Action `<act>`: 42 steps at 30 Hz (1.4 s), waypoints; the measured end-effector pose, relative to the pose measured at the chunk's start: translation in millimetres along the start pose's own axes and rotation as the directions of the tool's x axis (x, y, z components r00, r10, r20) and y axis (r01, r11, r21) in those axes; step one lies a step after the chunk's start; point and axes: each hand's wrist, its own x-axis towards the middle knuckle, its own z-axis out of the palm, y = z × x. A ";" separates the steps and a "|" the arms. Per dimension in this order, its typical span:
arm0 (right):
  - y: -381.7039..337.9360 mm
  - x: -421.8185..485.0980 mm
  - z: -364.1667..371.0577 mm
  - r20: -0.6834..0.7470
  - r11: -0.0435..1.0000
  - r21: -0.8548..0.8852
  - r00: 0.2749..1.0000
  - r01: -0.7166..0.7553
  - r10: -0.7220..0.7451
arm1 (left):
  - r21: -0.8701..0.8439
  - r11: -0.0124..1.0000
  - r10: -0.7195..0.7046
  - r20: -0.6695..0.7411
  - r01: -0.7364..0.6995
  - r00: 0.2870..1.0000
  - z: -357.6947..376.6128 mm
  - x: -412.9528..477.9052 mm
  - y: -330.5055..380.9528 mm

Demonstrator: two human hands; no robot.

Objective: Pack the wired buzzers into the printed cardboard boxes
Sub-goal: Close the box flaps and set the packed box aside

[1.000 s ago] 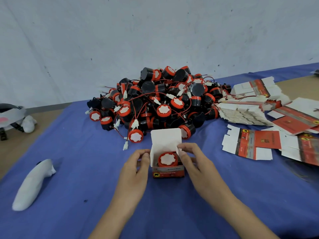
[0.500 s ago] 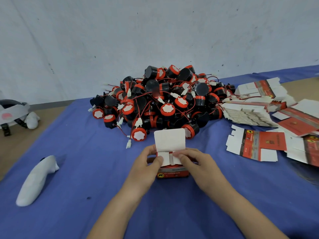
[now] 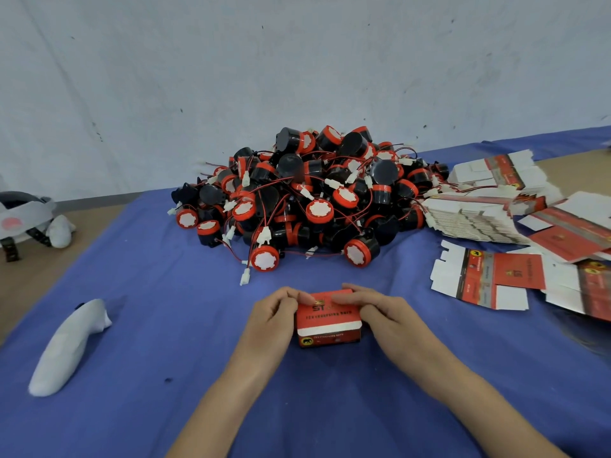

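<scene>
In front of the buzzer pile [image 3: 314,200], left grip [image 3: 274,314] and right grip [image 3: 380,312] clamped the printed box [image 3: 327,325]; pressing its lid evenly would seat the flap.

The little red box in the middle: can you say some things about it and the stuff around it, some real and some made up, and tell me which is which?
1. The left hand and the right hand both hold the red box. True.
2. The red box's top flap stands wide open. False: it is folded down over the top.
3. The pile of buzzers lies beyond the red box, nearer the wall. True.
4. The flat boxes lie on the person's left. False: they lie on the right.
5. A white object lies on the blue cloth at the left. True.
</scene>
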 end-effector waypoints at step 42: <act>-1.7 -19.8 -16.6 0.193 0.851 -0.453 0.961 0.266 -0.198 | 0.290 0.869 0.352 0.211 -0.402 0.912 -17.9 -15.5 -22.5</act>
